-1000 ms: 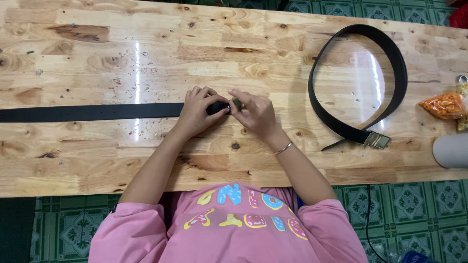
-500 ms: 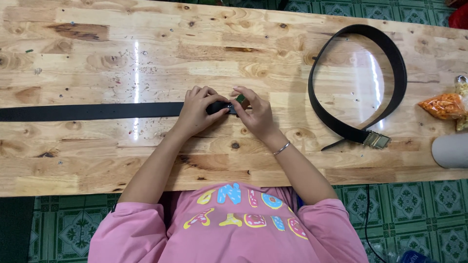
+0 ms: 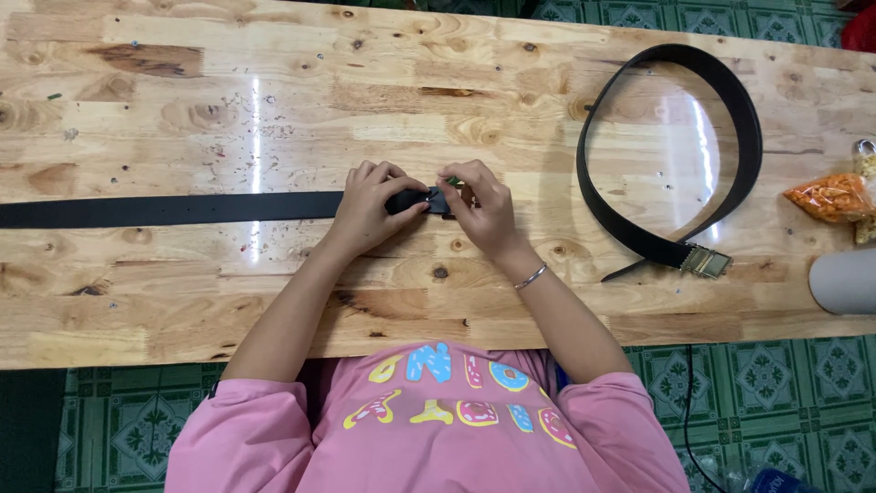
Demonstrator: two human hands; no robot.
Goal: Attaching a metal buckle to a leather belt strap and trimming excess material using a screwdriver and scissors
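Two hands in play: the left hand point(image 3: 368, 205) and the right hand point(image 3: 481, 208), both at the same spot. Two black belts on the table: a flat belt point(image 3: 173, 209) stretched out to the left edge, and a looped belt point(image 3: 671, 151) curled into one ring on the right. One brass-coloured buckle point(image 3: 706, 262) on that loop. One bracelet point(image 3: 530, 277) on the right wrist. One orange snack bag point(image 3: 832, 197) at the right edge, one pale tube point(image 3: 844, 281) below it. One wooden table point(image 3: 274, 100).
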